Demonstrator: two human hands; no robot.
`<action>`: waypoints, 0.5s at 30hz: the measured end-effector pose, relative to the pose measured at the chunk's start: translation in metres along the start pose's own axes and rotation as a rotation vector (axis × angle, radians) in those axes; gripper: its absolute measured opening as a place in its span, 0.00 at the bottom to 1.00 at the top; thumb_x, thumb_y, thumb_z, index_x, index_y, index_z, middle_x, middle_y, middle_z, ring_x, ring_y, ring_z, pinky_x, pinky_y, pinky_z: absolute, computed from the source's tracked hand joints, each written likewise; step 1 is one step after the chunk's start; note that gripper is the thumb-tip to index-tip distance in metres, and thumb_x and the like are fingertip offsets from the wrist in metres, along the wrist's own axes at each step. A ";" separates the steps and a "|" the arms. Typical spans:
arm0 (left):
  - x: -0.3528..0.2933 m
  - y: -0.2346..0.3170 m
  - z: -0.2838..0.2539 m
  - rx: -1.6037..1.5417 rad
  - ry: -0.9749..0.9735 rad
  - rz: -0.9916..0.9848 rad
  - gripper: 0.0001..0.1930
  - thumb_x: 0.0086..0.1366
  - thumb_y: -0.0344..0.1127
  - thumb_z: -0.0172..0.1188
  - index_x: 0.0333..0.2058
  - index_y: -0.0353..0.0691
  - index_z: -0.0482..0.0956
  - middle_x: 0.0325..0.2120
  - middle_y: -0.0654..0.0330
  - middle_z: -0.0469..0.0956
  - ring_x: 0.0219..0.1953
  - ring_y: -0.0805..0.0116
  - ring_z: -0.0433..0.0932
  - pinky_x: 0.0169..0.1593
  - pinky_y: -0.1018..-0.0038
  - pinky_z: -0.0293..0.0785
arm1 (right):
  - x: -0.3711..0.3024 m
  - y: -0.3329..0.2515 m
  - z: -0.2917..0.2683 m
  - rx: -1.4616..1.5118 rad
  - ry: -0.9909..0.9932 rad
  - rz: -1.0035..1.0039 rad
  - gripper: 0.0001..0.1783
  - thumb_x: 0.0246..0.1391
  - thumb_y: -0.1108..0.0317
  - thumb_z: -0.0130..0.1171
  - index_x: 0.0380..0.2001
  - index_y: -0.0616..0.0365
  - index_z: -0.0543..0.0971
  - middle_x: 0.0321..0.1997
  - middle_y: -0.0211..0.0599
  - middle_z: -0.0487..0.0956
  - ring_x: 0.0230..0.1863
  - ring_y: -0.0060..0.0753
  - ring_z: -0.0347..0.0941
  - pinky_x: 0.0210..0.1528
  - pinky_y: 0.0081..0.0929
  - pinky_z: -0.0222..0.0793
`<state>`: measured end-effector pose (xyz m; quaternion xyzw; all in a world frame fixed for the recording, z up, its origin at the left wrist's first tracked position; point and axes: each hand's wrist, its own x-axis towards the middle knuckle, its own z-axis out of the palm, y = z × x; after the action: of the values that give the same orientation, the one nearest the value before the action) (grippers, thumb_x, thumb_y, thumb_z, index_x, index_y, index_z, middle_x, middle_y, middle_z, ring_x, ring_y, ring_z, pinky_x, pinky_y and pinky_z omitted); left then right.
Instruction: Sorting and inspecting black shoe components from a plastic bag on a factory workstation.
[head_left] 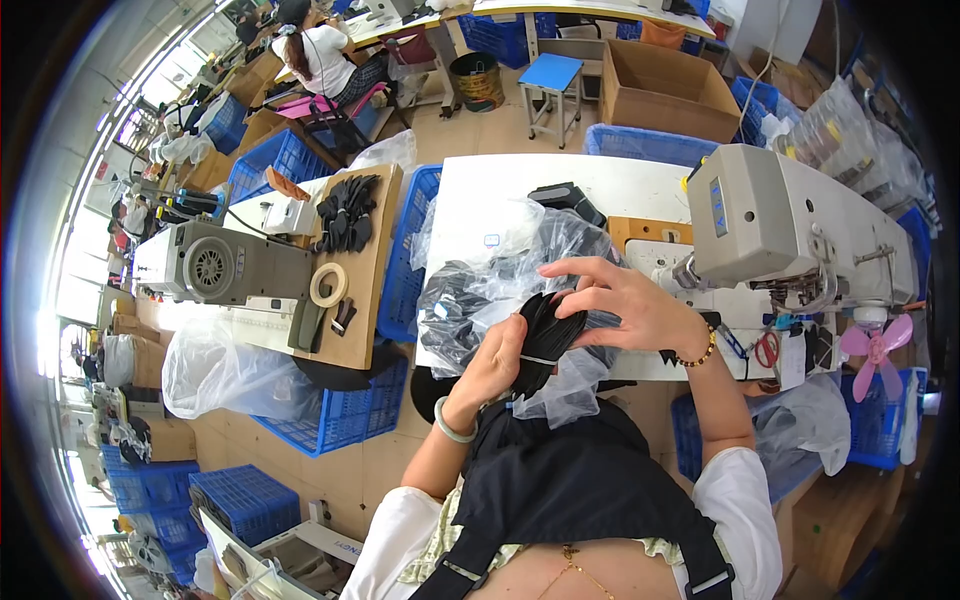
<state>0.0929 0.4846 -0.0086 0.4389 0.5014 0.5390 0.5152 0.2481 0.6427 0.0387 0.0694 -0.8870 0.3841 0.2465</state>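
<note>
A bundle of thin black flat pieces [538, 345], tied round with a light-coloured band, is held up over the near edge of the white table. My left hand [493, 362] is closed on its left side, thumb on top. From the right, my right hand [630, 308] takes the bundle's upper edge between thumb and bent fingers, with its index finger lifted away. Just beyond both hands lie clear plastic bags [500, 265] with dark pieces inside. The exact kind of the black pieces cannot be made out.
A sewing machine [745, 215] stands right, near red-handled scissors [767, 349] and a pink fan [876, 352]. Another machine [215, 262] is left, beside a board [372, 290] with black pieces and a tape roll [328, 285]. Blue crates [335, 425] surround the table. A person [318, 60] sits far left.
</note>
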 end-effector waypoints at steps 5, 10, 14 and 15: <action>0.001 0.003 0.003 0.086 -0.012 0.061 0.34 0.68 0.60 0.29 0.52 0.31 0.65 0.31 0.54 0.77 0.26 0.71 0.78 0.28 0.80 0.73 | -0.003 0.001 0.002 0.014 0.008 -0.024 0.22 0.35 0.70 0.69 0.38 0.50 0.74 0.62 0.36 0.65 0.37 0.33 0.70 0.42 0.28 0.69; 0.001 0.009 0.004 0.088 0.006 0.138 0.31 0.67 0.56 0.40 0.55 0.32 0.59 0.40 0.53 0.74 0.29 0.69 0.79 0.31 0.80 0.75 | -0.007 -0.004 0.000 -0.016 -0.032 0.000 0.18 0.40 0.69 0.65 0.36 0.50 0.72 0.62 0.33 0.65 0.57 0.37 0.65 0.53 0.33 0.66; -0.001 0.012 0.006 0.056 -0.024 0.126 0.20 0.67 0.36 0.43 0.55 0.33 0.57 0.41 0.51 0.73 0.42 0.68 0.72 0.47 0.73 0.68 | -0.012 -0.003 0.002 -0.033 -0.024 -0.003 0.18 0.39 0.69 0.65 0.37 0.49 0.72 0.62 0.33 0.65 0.57 0.37 0.65 0.54 0.33 0.65; -0.001 0.012 0.006 0.080 -0.015 0.158 0.20 0.67 0.34 0.44 0.55 0.33 0.57 0.41 0.51 0.73 0.42 0.68 0.72 0.47 0.73 0.68 | -0.012 -0.003 0.003 -0.036 -0.027 -0.001 0.18 0.39 0.69 0.65 0.37 0.49 0.72 0.62 0.32 0.65 0.57 0.37 0.65 0.54 0.33 0.64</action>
<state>0.0974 0.4846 0.0038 0.5013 0.4823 0.5543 0.4571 0.2585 0.6380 0.0332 0.0706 -0.8969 0.3671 0.2362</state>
